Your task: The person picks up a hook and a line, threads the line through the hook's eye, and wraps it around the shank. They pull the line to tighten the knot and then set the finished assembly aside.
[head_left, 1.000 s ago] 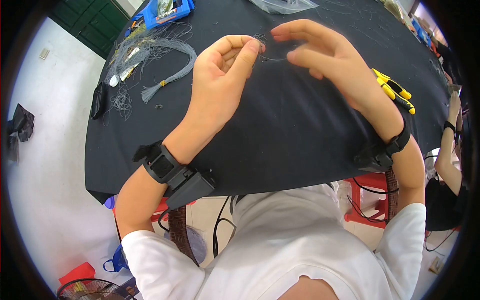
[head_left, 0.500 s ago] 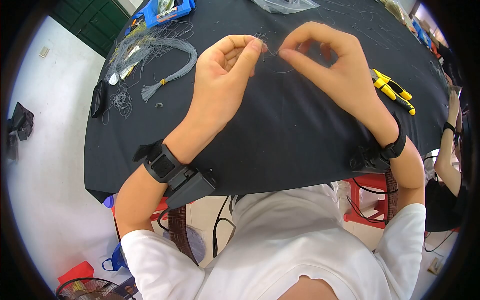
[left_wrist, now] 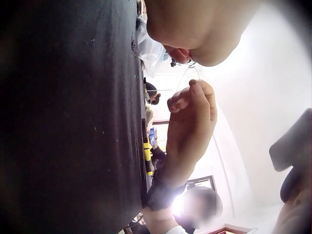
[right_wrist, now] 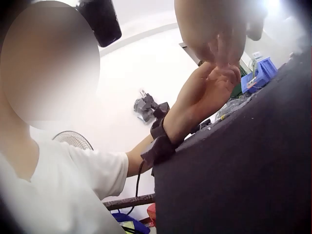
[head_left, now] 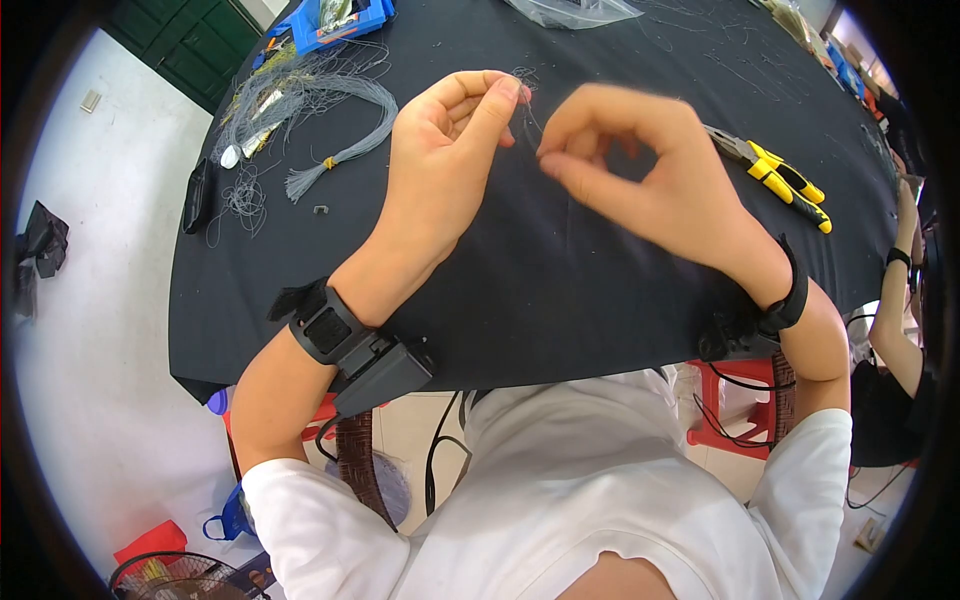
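Observation:
Thumb and forefinger of the left hand (head_left: 445, 140) pinch a small tangle of thin grey line (head_left: 526, 78) above the black cloth. To its right, the right hand (head_left: 645, 175) has thumb and forefinger tips together on a strand that runs across from the left fingertips. The left wrist view shows the strand (left_wrist: 184, 74) curving between the left fingers and the right hand (left_wrist: 190, 124). In the right wrist view the left hand (right_wrist: 209, 92) is partly covered by the nearer right hand (right_wrist: 214, 29).
Yellow-and-black pliers (head_left: 790, 185) lie right of the right hand. A tied bundle of grey line (head_left: 360, 148), a small metal piece (head_left: 320, 210), a black case (head_left: 197, 200) and a blue tray (head_left: 345, 30) lie at the left. A plastic bag (head_left: 570, 12) rests at the back.
My right hand came in from the right, brought its thumb and forefinger together on the strand, then moved down and slightly left. My left hand has barely moved.

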`<state>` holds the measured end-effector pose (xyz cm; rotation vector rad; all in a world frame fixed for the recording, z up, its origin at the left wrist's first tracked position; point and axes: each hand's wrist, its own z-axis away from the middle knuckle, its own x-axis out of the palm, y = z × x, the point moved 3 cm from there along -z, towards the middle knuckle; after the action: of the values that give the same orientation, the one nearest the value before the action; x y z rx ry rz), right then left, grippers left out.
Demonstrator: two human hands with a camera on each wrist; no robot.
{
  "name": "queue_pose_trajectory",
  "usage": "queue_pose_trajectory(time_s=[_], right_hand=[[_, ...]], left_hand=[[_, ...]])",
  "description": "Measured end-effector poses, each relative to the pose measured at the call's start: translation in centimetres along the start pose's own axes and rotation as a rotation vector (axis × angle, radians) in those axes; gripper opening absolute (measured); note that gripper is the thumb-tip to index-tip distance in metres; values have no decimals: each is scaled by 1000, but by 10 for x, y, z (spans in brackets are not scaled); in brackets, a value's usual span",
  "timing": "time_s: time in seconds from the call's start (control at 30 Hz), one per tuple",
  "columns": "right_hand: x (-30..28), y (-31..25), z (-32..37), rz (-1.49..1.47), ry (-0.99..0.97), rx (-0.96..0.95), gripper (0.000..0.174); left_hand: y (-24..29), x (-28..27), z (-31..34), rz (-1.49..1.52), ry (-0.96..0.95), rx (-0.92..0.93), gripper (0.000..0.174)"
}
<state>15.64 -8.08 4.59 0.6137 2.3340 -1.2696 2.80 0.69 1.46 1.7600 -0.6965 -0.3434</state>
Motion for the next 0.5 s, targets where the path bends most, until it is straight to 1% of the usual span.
queue_pose_trajectory(time_s=[0.03,0.13,0.27,0.37,0.5], right_hand=[[-3,2,-1,10,37,24,8],[-4,17,-1,-81,88,183,10],[-4,22,-1,-103,48,209,13],[-4,24,-2,-130,115,192,14],[-6,15,-3,-141,115,176,12]], left_hand=[[1,0,0,-10,-6,-2,22],[1,1,1,-35,-17,-1,22],[1,3,1,-36,-21,14,23],[2,3,1,-48,-31,10,23],[1,2,2,-85,-52,-2,23]])
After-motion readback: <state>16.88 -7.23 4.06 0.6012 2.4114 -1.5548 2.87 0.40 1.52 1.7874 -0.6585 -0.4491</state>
